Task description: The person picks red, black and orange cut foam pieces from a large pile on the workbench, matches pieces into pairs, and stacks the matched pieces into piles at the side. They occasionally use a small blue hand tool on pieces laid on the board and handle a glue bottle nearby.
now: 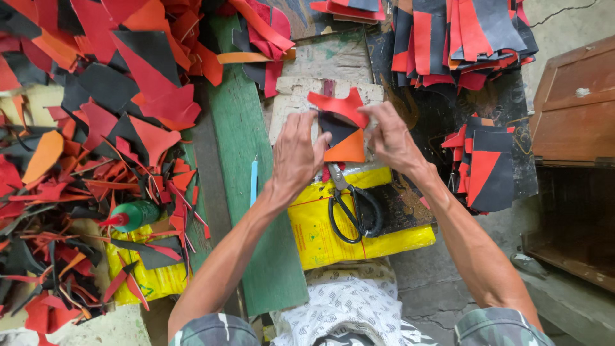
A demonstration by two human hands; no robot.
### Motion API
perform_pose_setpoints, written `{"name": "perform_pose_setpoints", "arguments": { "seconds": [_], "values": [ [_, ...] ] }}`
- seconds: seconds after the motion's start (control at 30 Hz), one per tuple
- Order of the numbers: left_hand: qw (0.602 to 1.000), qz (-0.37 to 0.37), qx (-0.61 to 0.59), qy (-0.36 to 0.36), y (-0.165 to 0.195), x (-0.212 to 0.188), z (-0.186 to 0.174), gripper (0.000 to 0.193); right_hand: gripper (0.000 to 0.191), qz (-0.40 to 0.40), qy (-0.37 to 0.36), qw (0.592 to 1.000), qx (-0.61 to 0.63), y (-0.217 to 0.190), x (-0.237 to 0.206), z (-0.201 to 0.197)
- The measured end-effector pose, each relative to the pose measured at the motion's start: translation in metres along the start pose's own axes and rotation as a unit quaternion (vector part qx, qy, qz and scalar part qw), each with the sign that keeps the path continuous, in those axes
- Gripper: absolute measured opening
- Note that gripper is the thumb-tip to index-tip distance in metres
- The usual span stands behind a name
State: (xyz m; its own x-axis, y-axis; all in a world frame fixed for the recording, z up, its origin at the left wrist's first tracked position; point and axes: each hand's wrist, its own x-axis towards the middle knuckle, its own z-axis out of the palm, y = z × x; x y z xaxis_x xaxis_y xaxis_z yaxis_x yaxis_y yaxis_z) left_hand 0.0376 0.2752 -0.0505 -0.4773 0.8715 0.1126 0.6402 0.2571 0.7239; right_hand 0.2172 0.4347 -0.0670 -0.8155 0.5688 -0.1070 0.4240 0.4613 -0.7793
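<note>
Red, black, orange patch [341,128]: pinched flat between left hand [296,154] and right hand [392,138], on the pale board [291,102].
Yellow bag [320,237]: flat under black scissors [351,208], near the hands.
Green bottle [134,214]: lying left, among scraps.

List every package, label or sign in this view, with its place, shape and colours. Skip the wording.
Yellow bag: flat plastic package under the scissors, below both hands; yellow with red print.
Second yellow bag: crumpled, lower left under leather scraps, beside the green glue bottle; yellow with dark print.
No signs or screens.
</note>
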Motion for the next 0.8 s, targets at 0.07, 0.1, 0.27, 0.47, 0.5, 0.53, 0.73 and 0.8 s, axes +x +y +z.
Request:
{"name": "perform_pose_setpoints", "arguments": {
  "seconds": [0.07, 0.1, 0.27, 0.47, 0.5, 0.53, 0.73, 0.8],
  "values": [
    [1.0, -0.019, -0.01, -0.013, 0.006, -0.019, -0.003, 0.048, 0.054, 0.052, 0.038, 0.997, 0.048, 0.002, 0.005, 0.0],
    [0.999, -0.035, -0.008, -0.015, 0.008, -0.026, -0.004, 0.048, 0.048, 0.04, 0.061, 0.997, 0.04, 0.004, 0.009, 0.0],
    [0.997, -0.076, 0.021, -0.026, 0.008, -0.036, 0.005, 0.056, 0.047, -0.092, 0.108, 0.988, -0.053, 0.008, 0.029, 0.006],
    [0.991, -0.105, 0.058, -0.056, 0.001, -0.027, 0.023, 0.04, 0.026, 0.018, 0.1, 0.993, -0.058, -0.006, 0.034, 0.023],
    [0.991, -0.105, 0.049, -0.061, 0.0, -0.026, 0.024, 0.038, 0.027, 0.036, 0.091, 0.994, -0.053, -0.01, 0.033, 0.023],
    [0.991, -0.106, 0.04, -0.066, 0.0, -0.025, 0.025, 0.035, 0.027, 0.053, 0.082, 0.994, -0.049, -0.012, 0.032, 0.022],
    [0.992, -0.107, -0.033, -0.06, -0.002, -0.026, 0.025, 0.032, 0.026, 0.092, 0.055, 0.994, -0.037, -0.021, 0.03, 0.017],
    [0.989, -0.112, -0.08, -0.05, -0.005, -0.025, 0.026, 0.033, 0.024, 0.094, 0.051, 0.994, -0.039, -0.018, 0.03, 0.018]
  ]
}}
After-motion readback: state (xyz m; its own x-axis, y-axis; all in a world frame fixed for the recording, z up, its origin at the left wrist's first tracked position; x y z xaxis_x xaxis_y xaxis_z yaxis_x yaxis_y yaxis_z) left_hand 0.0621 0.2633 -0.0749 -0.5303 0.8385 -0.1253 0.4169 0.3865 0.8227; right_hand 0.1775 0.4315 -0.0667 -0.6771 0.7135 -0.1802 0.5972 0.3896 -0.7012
